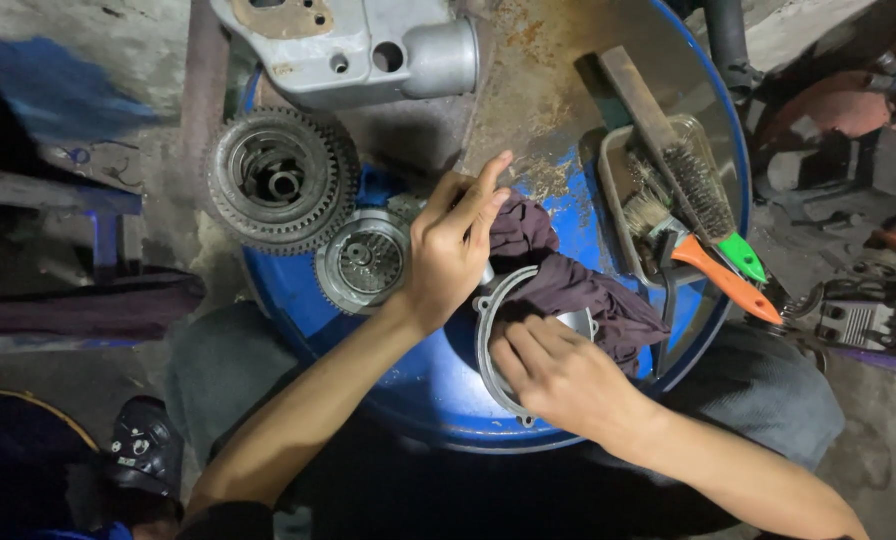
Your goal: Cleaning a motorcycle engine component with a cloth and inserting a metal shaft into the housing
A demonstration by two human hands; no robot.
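Observation:
A round grey metal cover (490, 318) lies on top of a blue drum (408, 385). A dark maroon rag (568, 285) is bunched over and inside the cover. My left hand (453, 245) rests on the cover's upper left side, with its fingers raised and partly spread over the rag. My right hand (558, 375) presses the rag into the cover at its lower edge, fingers curled on the cloth. Most of the cover is hidden under the rag and both hands.
A large toothed gear drum (281, 180) and a smaller gear hub (365, 262) sit left of my hands. A grey engine casing (368, 45) lies at the back. A tray (620, 195) at right holds a wire brush (693, 180) and an orange-handled brush (713, 270). Engine parts clutter the floor at right.

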